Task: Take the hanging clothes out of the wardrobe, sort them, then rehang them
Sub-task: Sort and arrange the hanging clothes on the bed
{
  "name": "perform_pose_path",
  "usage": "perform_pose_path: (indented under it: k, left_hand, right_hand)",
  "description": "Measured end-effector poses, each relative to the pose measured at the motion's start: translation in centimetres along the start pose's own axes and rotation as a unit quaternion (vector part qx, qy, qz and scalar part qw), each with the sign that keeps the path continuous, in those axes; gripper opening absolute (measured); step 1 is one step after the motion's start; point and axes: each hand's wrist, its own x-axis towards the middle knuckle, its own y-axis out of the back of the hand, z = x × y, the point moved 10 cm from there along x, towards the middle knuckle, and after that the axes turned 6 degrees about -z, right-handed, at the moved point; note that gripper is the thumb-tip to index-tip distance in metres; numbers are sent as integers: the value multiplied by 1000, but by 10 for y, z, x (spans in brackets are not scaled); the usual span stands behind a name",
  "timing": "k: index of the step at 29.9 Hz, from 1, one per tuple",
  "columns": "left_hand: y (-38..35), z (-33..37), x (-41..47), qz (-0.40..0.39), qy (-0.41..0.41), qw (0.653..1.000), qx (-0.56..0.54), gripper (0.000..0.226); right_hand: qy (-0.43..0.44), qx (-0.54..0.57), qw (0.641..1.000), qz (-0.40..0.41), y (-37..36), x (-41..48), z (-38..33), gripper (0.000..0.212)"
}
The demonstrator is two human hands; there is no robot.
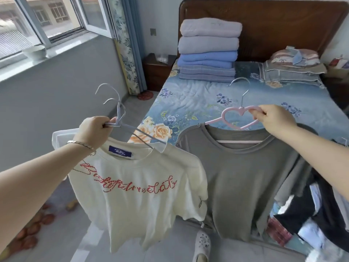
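My left hand [95, 130] grips a bunch of pale grey hangers [120, 118] by their necks. A cream T-shirt with red script lettering [139, 190] hangs from them, with another white garment [62, 138] behind it. My right hand [273, 118] pinches the heart-shaped top of a pink hanger [238, 118], which carries a grey-green T-shirt [243, 178]. Both shirts hang in the air over the near edge of the bed [198, 99], side by side. The wardrobe is out of view.
A stack of folded blankets [208, 50] and pillows [292, 67] lie at the head of the bed. Dark and striped clothes [311, 220] are heaped at the bed's right corner. A nightstand [156, 70], curtain and window are at left. Round reddish things [32, 229] lie on the floor.
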Motion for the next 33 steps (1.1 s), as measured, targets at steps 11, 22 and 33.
perform_pose_path:
  k: [11,22,33]
  left_hand:
    - [-142,5,190,-45,150,982,104,38]
    - [-380,-44,370,-142,263,954,11,26]
    - [-629,-128,454,-204,339,915,75,31]
  right_hand:
    - [-88,-94,991,-22,-89,207,96,42]
    - [-296,-39,954,-34,-249,359,207,31]
    - [-418,26,906,-57,-455,451,341,31]
